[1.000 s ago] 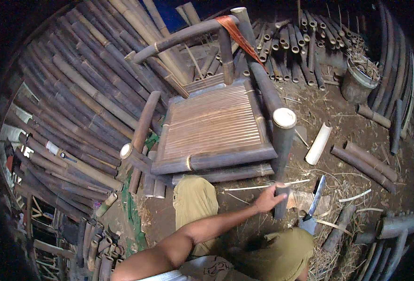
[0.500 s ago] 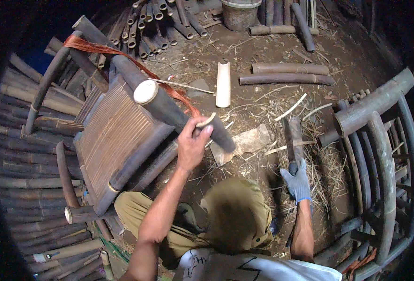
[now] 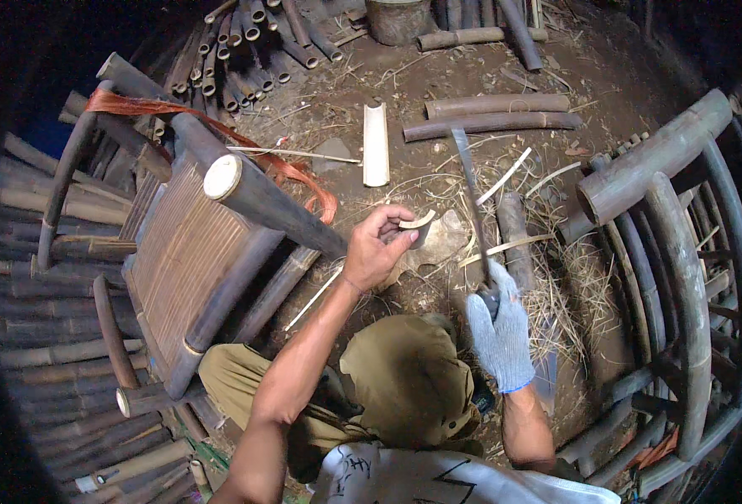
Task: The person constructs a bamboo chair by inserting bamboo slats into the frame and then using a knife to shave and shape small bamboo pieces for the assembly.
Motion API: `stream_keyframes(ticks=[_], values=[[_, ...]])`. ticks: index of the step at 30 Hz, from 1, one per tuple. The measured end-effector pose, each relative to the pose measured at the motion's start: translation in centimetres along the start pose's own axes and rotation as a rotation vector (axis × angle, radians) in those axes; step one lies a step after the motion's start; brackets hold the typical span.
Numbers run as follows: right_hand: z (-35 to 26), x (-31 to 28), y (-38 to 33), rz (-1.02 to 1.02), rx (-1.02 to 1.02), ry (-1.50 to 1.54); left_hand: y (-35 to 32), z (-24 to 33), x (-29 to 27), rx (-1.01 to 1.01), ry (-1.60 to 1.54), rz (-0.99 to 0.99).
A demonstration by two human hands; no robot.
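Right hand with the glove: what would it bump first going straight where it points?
The right hand holds a knife; its tip would probably meet the dark bamboo length ahead first, or pass above: depth is unclear.

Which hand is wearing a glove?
The right hand, holding the long knife: it wears a grey glove; the left hand, holding a bamboo piece, is bare.
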State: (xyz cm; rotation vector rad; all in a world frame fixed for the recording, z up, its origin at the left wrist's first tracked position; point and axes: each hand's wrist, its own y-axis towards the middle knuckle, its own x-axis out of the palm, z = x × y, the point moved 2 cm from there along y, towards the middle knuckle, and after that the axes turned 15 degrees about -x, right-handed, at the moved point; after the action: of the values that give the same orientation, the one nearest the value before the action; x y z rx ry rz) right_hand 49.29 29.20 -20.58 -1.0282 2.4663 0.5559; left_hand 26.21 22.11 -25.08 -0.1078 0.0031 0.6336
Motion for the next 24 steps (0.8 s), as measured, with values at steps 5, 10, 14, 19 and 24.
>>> stream_keyframes(ticks=[5, 10, 14, 19, 24], values=[[-1.3, 2.3, 1.6, -0.075, 0.061, 0.024, -1.1, 0.2, 0.3, 0.107, 0.189, 0.057], [-2.3, 3.8, 2.3, -0.193, 0.069, 0.015, -1.7, -0.1, 0.1, 0.164, 0.297, 0.049], [-2.6, 4.3, 2.6, -0.238, 0.084, -0.029, -2.1, 0.4, 0.3, 0.176, 0.321, 0.076], [-3.0, 4.5, 2.6, -0.205, 0.08, -0.042, -2.1, 0.0, 0.1, 0.159, 0.3, 0.078], [-3.0, 4.5, 2.7, -0.216, 0.076, -0.038, -2.0, 0.0, 0.1, 0.154, 0.302, 0.088]])
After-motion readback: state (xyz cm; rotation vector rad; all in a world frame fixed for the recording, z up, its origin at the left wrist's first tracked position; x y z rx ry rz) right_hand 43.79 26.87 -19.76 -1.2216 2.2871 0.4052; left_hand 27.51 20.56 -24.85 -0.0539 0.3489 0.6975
